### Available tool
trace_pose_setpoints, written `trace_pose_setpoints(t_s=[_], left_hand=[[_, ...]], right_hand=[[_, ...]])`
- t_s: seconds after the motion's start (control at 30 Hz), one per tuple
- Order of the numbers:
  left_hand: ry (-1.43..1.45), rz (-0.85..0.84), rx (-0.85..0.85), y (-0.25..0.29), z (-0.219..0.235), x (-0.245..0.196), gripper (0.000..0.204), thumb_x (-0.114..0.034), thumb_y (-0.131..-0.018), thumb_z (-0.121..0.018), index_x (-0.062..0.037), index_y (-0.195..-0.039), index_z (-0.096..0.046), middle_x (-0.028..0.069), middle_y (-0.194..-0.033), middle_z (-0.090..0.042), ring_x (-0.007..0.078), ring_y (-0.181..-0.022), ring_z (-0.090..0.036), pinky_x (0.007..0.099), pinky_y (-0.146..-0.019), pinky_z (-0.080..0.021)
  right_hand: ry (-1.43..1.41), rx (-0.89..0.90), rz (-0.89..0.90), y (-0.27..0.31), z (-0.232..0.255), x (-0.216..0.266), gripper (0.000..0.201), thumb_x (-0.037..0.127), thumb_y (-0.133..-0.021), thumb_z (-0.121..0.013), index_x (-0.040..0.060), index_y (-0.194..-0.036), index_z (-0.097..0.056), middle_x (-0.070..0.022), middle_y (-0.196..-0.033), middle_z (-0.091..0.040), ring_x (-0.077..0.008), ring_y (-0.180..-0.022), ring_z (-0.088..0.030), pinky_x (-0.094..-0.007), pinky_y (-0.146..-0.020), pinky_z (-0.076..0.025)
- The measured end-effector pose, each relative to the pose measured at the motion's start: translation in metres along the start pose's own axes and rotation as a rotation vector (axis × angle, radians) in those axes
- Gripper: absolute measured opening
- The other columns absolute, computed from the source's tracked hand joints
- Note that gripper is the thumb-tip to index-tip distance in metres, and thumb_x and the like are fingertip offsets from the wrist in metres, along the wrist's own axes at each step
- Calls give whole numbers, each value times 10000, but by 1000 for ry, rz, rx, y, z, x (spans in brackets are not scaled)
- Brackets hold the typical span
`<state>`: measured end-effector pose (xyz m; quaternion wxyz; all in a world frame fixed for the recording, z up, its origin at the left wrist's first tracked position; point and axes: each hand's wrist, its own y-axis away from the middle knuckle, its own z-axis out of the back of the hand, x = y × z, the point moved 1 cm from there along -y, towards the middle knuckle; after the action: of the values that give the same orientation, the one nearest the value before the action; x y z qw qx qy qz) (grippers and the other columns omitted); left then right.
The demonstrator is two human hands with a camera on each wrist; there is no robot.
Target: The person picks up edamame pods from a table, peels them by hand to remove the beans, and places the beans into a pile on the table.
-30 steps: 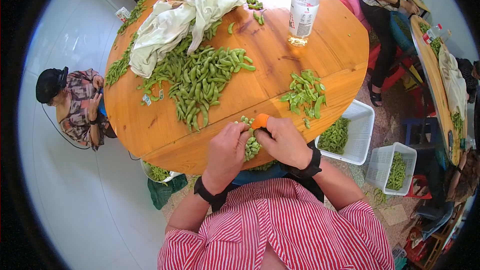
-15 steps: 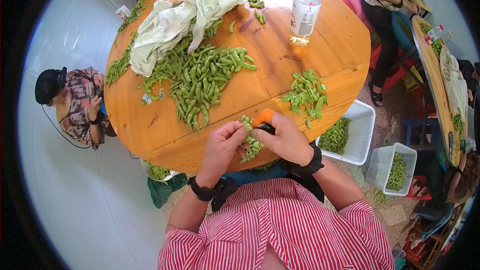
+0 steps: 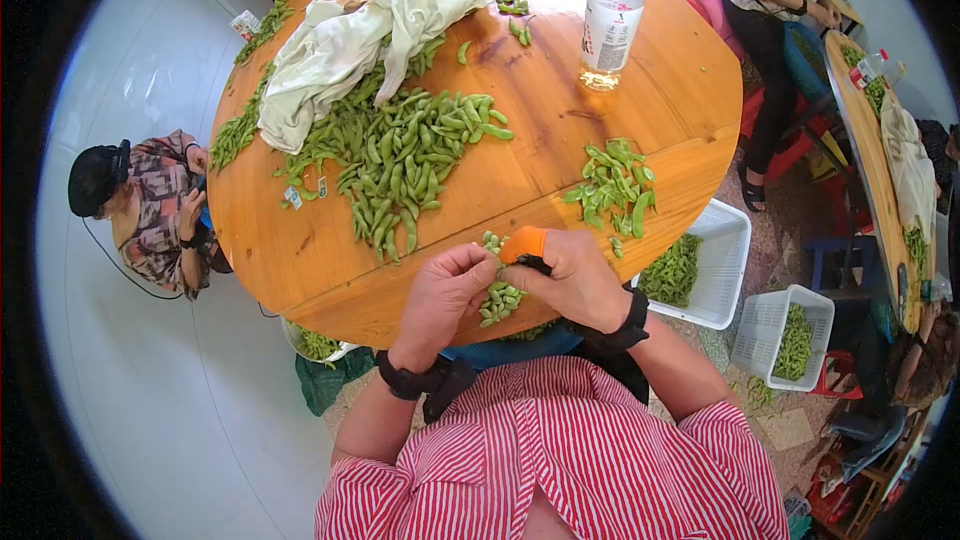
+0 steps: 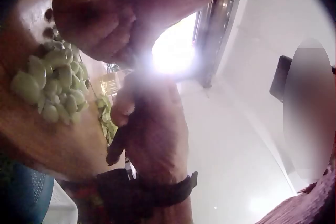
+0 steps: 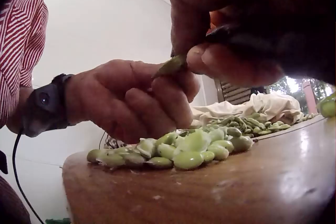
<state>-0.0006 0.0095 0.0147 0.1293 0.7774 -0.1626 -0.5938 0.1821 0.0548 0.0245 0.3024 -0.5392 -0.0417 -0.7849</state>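
My left hand (image 3: 437, 292) and right hand (image 3: 572, 285) meet over the table's near edge. In the right wrist view the left hand (image 5: 136, 98) pinches a green soybean pod (image 5: 172, 66) between thumb and curled forefinger. The right hand's thumb and finger (image 5: 202, 58) close on the pod's other end. An orange cover (image 3: 524, 243) wraps a right-hand finger, with something black beside it. Just under the hands lies a heap of shelled green beans (image 5: 189, 153), also in the left wrist view as a pale pile of beans (image 4: 58, 85).
Whole pods (image 3: 400, 160) are heaped on the round wooden table (image 3: 500, 190), partly under a white cloth (image 3: 370, 30). Emptied-looking pods (image 3: 615, 190) lie at right below a drink bottle (image 3: 610, 25). White baskets (image 3: 735, 260) stand on the floor. Another person (image 3: 150, 210) sits at left.
The left hand has shifted slightly left, uncovering more of the bean heap. Both hands stay close together above it, and the right hand has moved little.
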Motion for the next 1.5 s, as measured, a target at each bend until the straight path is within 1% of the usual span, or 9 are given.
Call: trace_pose_setpoints(t_s=[0.17, 0.27, 0.63, 0.77, 0.87, 0.93, 1.0, 1.27, 1.5], left_hand=[[33, 119, 106, 0, 8, 0, 164, -200, -982, -610, -58, -907, -641, -70, -664, -501, 22, -536, -386, 194, -483, -279], [82, 144, 153, -4, 11, 4, 200, -225, -1001, -572, -37, -957, -626, -51, -682, -531, 50, -539, -435, 208, -480, -336], [-862, -476, -197, 3, 0, -13, 153, -122, -892, -663, 25, -931, -663, 61, -745, -647, 133, -647, -594, 272, -599, -465], [-923, -479, -115, 2, 9, -11, 136, -105, -852, -659, 20, -907, -656, 155, -809, -658, 271, -696, -634, 345, -655, -495], [-947, -577, -300, -5, 34, -11, 143, -97, -852, -672, 8, -947, -650, 110, -784, -649, 195, -686, -620, 303, -632, -486], [-1093, -547, -486, -10, 47, -23, 199, -131, -854, -657, -4, -1000, -610, 162, -876, -655, 329, -770, -642, 395, -676, -502], [-1232, -528, -490, -12, 58, -28, 216, -153, -850, -668, -16, -1003, -601, 161, -884, -651, 339, -789, -640, 410, -677, -500], [-1491, -542, -491, -19, 58, -27, 217, -180, -834, -688, -34, -976, -614, 155, -897, -643, 366, -812, -624, 434, -682, -494], [-1461, -531, -522, -11, 69, -17, 171, -149, -825, -667, -22, -928, -615, 164, -856, -638, 354, -786, -633, 438, -671, -496]], right_hand=[[-94, 58, -16, 2, -3, -1, 151, 142, -837, -730, 48, -903, -631, -109, -716, -595, -215, -613, -587, -300, -570, -450], [-104, 66, -28, -1, -4, 3, 179, 165, -852, -676, 18, -876, -579, -179, -702, -569, -364, -667, -599, -400, -581, -463], [255, -205, -168, -4, 15, -27, 164, 112, -813, -652, 0, -925, -607, -195, -693, -601, -351, -642, -629, -398, -581, -479], [377, -271, -249, -5, 47, -32, 151, 99, -817, -619, -16, -904, -575, -236, -778, -608, -426, -767, -612, -483, -668, -484], [541, -355, -205, 1, 60, -31, 300, 80, -830, -592, 17, -1122, -567, -228, -951, -608, -415, -885, -609, -487, -720, -483], [510, -383, -254, 0, 61, -11, 299, 74, -831, -587, 9, -1122, -563, -229, -939, -607, -418, -877, -608, -491, -722, -483], [515, -415, -254, 1, 59, -6, 261, 44, -834, -566, -16, -1088, -548, -238, -916, -600, -429, -861, -603, -503, -727, -480], [265, -52, -77, 12, 15, -11, 189, 10, -830, -562, 27, -1019, -567, -229, -864, -596, -441, -810, -601, -501, -684, -486], [217, -58, -153, 13, 7, 1, 135, 43, -863, -593, -1, -991, -594, -220, -757, -609, -422, -730, -613, -448, -613, -471]])
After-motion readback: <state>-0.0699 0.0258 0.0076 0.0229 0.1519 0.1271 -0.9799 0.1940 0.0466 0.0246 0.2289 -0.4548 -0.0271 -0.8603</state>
